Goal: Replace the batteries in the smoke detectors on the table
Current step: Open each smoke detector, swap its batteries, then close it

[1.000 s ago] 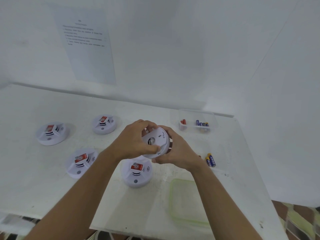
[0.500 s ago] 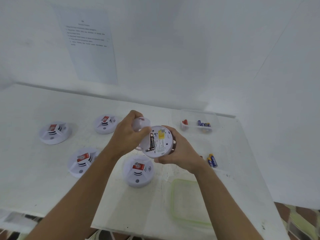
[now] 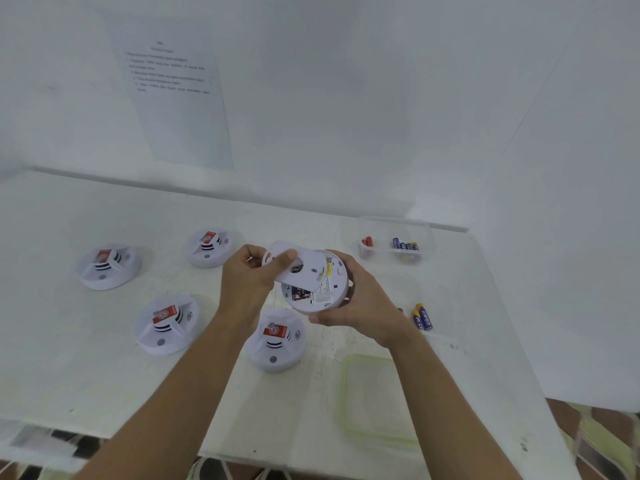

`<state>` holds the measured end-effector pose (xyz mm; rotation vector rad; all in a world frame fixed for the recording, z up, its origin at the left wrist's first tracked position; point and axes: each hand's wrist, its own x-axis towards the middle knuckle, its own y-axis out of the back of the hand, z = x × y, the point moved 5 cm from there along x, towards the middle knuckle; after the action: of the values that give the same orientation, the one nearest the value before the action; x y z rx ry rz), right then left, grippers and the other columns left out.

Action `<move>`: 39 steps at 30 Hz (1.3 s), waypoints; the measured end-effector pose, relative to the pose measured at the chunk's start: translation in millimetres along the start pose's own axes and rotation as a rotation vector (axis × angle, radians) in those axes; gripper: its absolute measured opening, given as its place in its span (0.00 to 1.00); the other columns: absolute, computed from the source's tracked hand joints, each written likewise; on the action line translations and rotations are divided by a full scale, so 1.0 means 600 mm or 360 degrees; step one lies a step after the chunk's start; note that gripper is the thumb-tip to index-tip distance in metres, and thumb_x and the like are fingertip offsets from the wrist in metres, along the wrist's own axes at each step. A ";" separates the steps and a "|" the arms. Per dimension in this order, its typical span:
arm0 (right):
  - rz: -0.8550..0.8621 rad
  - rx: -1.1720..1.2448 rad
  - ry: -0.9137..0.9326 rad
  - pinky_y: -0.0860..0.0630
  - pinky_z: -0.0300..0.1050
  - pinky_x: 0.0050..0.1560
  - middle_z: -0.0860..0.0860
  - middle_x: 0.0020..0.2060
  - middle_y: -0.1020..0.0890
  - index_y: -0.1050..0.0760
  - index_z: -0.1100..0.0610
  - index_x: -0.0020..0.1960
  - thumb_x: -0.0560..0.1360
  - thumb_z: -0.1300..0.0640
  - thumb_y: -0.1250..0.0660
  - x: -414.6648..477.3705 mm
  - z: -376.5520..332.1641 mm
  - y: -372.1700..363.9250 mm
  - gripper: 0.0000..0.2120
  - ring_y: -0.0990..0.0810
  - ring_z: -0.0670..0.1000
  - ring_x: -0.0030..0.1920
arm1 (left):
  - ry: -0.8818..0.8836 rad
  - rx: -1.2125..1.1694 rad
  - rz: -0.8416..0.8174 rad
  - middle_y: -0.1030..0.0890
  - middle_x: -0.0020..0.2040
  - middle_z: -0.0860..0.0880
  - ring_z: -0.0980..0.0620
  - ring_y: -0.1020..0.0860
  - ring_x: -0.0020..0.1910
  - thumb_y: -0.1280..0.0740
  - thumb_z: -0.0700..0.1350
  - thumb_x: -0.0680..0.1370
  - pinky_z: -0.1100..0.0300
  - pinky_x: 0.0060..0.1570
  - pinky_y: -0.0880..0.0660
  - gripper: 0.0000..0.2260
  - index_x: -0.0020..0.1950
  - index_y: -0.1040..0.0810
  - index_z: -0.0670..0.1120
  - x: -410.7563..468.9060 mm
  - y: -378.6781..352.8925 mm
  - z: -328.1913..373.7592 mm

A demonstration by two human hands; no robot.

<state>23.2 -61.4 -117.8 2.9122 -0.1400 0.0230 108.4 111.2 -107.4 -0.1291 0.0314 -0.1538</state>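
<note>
Above the white table [image 3: 86, 382], the right hand [image 3: 360, 306] cups the detector [image 3: 320, 289], back up; the left hand [image 3: 247, 282] pinches its cover [image 3: 301, 268], lying across the battery bay.

Two bare forearms, no sleeves visible anywhere up to the frame's lower edge. No watch, bracelet or ring on left hand [image 3: 247, 285] or right hand [image 3: 363, 306]. No gloves. Short, unpainted fingernails [image 3: 290, 253] where visible. Nothing worn within view.
</note>
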 end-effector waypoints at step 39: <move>-0.0156 0.0000 0.0009 0.17 0.46 0.43 0.42 0.59 0.21 0.30 0.45 0.69 0.62 0.70 0.19 -0.016 -0.022 0.002 0.42 0.19 0.45 0.55 | -0.0750 0.1325 -0.0753 0.28 0.56 0.66 0.63 0.26 0.55 0.30 0.68 0.65 0.46 0.60 0.28 0.28 0.63 0.26 0.64 -0.026 -0.022 0.014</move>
<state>13.3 -59.0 -105.2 2.9145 0.0034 0.0152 91.3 101.9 -97.3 0.6665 -0.5331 -0.5904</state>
